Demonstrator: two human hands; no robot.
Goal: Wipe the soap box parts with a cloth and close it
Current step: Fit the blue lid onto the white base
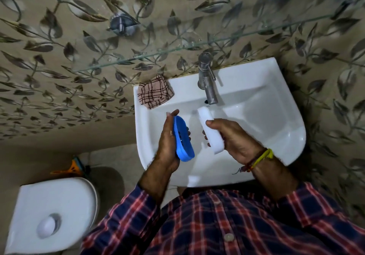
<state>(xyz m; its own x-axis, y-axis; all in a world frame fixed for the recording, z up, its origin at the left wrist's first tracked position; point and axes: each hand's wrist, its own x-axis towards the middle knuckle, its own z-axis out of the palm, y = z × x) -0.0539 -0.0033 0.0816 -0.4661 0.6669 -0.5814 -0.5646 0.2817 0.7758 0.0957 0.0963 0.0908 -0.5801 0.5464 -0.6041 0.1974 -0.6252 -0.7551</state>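
Plaid shirt (pixel 227 225) below, I'm holding both soap box parts over the sink (pixel 276 116).
Left hand (pixel 167 142) is gripping the blue tray (pixel 182 139), right hand (pixel 235 140) the white lid (pixel 211 134); I should be fetching the checked cloth (pixel 155 90) off the sink's back-left corner.

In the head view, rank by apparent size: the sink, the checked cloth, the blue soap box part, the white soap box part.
1. Sink
2. Checked cloth
3. Blue soap box part and white soap box part: alike, partly hidden, unranked.
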